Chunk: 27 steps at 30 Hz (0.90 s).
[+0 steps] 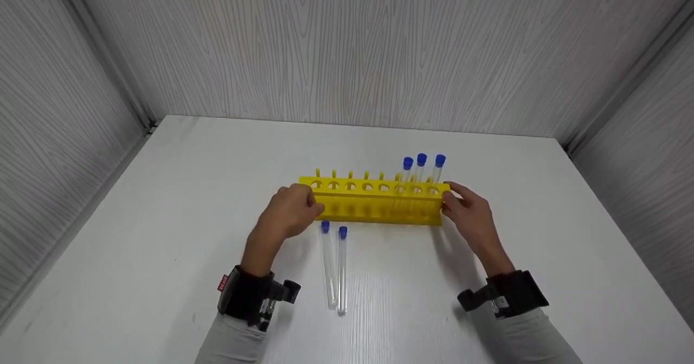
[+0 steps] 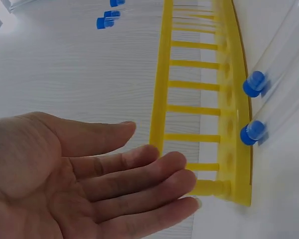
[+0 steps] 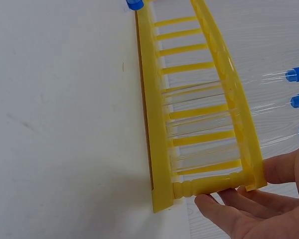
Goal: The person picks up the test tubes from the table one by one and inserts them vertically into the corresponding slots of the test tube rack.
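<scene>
A yellow test tube rack (image 1: 379, 196) stands lengthwise across the white table. Three clear test tubes with blue caps (image 1: 422, 159) stand upright in its right-hand holes. My left hand (image 1: 290, 209) is at the rack's left end. In the left wrist view its fingers (image 2: 139, 189) are loosely extended and overlap the end post, with the thumb apart from the rack. My right hand (image 1: 471, 217) grips the rack's right end; in the right wrist view its fingertips (image 3: 209, 204) are at the end post and the top plate.
Two more capped test tubes, a left one (image 1: 328, 266) and a right one (image 1: 342, 272), lie side by side on the table (image 1: 396, 299) in front of the rack, caps toward it. Pale wood-grain panels (image 1: 347, 49) enclose the table at the back and sides.
</scene>
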Each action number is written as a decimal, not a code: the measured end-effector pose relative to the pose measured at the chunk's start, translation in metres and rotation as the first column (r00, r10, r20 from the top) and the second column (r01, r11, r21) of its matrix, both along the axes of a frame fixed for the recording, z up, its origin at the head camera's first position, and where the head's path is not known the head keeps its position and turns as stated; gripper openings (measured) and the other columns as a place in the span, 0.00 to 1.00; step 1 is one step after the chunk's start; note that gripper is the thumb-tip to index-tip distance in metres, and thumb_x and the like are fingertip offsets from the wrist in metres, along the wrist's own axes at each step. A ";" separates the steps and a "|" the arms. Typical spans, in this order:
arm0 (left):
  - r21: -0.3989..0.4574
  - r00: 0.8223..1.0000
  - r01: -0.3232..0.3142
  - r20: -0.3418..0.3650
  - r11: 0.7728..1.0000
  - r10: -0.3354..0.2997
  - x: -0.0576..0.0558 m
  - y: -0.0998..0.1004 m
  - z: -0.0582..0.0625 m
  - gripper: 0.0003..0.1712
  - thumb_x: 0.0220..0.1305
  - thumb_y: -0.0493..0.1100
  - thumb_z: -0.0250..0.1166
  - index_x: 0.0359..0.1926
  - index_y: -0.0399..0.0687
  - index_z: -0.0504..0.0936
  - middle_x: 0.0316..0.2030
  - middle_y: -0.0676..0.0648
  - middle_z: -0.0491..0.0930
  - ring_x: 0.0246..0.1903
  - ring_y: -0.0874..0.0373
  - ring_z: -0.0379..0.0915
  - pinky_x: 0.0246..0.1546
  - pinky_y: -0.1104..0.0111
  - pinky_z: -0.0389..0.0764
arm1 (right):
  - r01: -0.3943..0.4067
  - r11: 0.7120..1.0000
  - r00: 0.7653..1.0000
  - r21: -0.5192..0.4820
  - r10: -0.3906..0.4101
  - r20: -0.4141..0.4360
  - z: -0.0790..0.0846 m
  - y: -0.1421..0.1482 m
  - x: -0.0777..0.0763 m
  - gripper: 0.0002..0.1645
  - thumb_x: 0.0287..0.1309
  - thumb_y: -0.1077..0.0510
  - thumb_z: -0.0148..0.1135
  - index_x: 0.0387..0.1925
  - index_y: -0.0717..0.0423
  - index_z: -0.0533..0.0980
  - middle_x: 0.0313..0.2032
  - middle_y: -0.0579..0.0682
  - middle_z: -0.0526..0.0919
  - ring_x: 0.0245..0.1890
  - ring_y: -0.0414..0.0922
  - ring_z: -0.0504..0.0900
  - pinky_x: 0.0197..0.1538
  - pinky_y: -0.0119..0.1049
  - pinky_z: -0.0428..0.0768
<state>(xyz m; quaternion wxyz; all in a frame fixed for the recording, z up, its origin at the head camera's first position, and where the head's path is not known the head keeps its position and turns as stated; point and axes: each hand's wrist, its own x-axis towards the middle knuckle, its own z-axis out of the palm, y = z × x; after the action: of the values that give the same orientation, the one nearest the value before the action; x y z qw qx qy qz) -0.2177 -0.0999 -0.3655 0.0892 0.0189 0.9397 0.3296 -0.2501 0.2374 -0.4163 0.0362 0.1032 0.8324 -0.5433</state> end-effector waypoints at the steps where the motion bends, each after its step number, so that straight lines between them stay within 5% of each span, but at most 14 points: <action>1: -0.016 1.000 0.016 0.024 1.000 -0.016 0.000 0.001 -0.002 0.14 0.70 0.45 0.62 0.42 0.37 0.84 0.38 0.42 0.83 0.27 0.56 0.72 0.23 0.71 0.69 | -0.003 1.000 1.000 -0.003 0.003 -0.003 -0.001 0.000 0.000 0.35 0.77 0.44 0.50 0.78 0.48 0.59 0.73 0.55 0.68 0.66 0.48 0.77 0.66 0.38 0.76; 7: -0.095 0.990 0.041 0.141 0.995 -0.027 -0.002 0.009 -0.015 0.14 0.64 0.44 0.70 0.42 0.36 0.85 0.25 0.46 0.76 0.21 0.57 0.68 0.21 0.70 0.66 | -0.012 1.000 0.999 -0.014 0.011 -0.034 -0.003 0.002 0.001 0.34 0.77 0.45 0.50 0.78 0.49 0.60 0.72 0.56 0.69 0.66 0.49 0.77 0.65 0.37 0.76; 15: -0.130 0.975 0.027 0.220 0.991 0.003 0.000 0.023 -0.026 0.26 0.61 0.42 0.73 0.57 0.33 0.79 0.27 0.44 0.79 0.25 0.51 0.80 0.19 0.71 0.75 | -0.007 1.000 1.000 -0.006 0.007 -0.019 -0.002 0.001 0.000 0.34 0.77 0.44 0.50 0.78 0.49 0.60 0.73 0.55 0.68 0.66 0.49 0.76 0.67 0.39 0.75; 23: -0.183 0.963 0.072 0.270 0.980 -0.021 0.001 0.030 -0.033 0.14 0.59 0.43 0.75 0.36 0.39 0.80 0.24 0.42 0.81 0.20 0.52 0.78 0.16 0.69 0.75 | -0.005 1.000 1.000 -0.005 0.005 -0.005 0.000 0.001 0.000 0.35 0.77 0.44 0.49 0.78 0.49 0.58 0.73 0.55 0.67 0.66 0.49 0.76 0.67 0.39 0.75; 27: -0.194 0.955 0.081 0.296 0.978 -0.021 0.000 0.033 -0.036 0.15 0.58 0.42 0.76 0.39 0.38 0.81 0.25 0.42 0.81 0.19 0.53 0.77 0.17 0.70 0.76 | -0.005 1.000 1.000 -0.003 0.005 0.002 0.000 0.001 0.000 0.35 0.77 0.43 0.49 0.78 0.48 0.58 0.74 0.54 0.67 0.66 0.49 0.76 0.67 0.39 0.75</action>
<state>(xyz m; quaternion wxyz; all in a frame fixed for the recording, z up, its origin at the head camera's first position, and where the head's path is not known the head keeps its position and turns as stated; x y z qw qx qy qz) -0.2182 -0.0666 -0.4016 0.2370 -0.0148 0.9442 0.2284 -0.2504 0.2385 -0.4167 0.0386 0.1014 0.8318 -0.5444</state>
